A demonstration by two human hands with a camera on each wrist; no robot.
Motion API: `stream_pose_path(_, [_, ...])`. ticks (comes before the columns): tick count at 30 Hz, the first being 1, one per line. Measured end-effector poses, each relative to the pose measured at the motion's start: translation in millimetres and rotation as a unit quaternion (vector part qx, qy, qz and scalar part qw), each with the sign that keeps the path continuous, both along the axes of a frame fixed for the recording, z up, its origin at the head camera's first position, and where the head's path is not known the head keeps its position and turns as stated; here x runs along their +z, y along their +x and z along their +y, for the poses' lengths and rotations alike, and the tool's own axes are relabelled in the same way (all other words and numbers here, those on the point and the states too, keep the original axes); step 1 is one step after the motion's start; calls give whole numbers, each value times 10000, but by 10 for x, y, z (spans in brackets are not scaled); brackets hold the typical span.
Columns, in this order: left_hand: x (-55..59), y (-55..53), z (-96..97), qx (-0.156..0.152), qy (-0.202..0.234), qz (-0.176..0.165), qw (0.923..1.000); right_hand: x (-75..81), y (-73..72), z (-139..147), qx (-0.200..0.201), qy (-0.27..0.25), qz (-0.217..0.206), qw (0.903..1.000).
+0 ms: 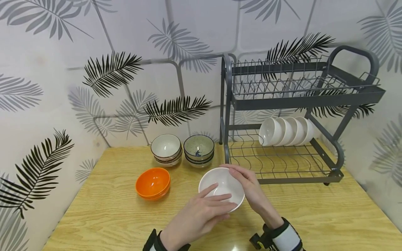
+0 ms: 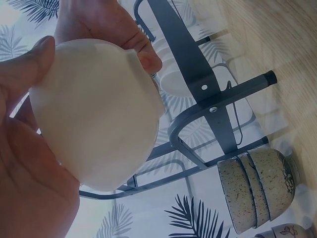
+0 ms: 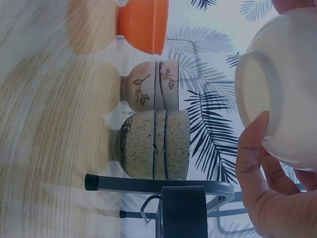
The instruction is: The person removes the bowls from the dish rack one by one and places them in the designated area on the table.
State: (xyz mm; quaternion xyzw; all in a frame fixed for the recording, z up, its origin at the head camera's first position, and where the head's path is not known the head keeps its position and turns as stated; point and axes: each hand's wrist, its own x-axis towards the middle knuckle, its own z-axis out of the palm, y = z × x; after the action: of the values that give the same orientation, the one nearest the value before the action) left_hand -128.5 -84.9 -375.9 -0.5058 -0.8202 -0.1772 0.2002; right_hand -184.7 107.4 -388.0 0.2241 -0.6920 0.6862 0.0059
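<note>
A plain white bowl (image 1: pixel 224 186) is held up over the table, its opening tilted toward the head camera. My left hand (image 1: pixel 201 212) grips its near left rim, with fingers spread inside and the thumb (image 2: pixel 34 64) outside. On the far right side, my right hand (image 1: pixel 251 188) holds the same bowl by the rim. One of its fingers touches the foot ring (image 3: pixel 262 94) underneath. Several white bowls (image 1: pixel 270 132) lean in a row on the lower tier of a grey dish rack (image 1: pixel 309 101), right of the hands.
Orange bowls (image 1: pixel 153 183) are stacked on the left of the wooden table (image 1: pixel 103 209). Behind stand a stack of cream bowls (image 1: pixel 165 146) with a leaf pattern and a stack of speckled bowls (image 1: pixel 199 148). The rack's near left foot is close to the right hand.
</note>
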Motion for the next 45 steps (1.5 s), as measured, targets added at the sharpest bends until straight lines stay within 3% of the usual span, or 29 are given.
stream_pose_path(5, [19, 5, 14, 33, -116, -137, 9998, -1, -6, 0, -41, -8, 37, 10000])
stream_pose_path(20, [13, 13, 0, 26, -196, -101, 9998, -7, 1, 0, -37, -7, -120, 9999])
stream_pose_path(45, [1, 7, -16, 189, 256, 131, 9994, 1, -1, -2, 177, 92, -356, 9992])
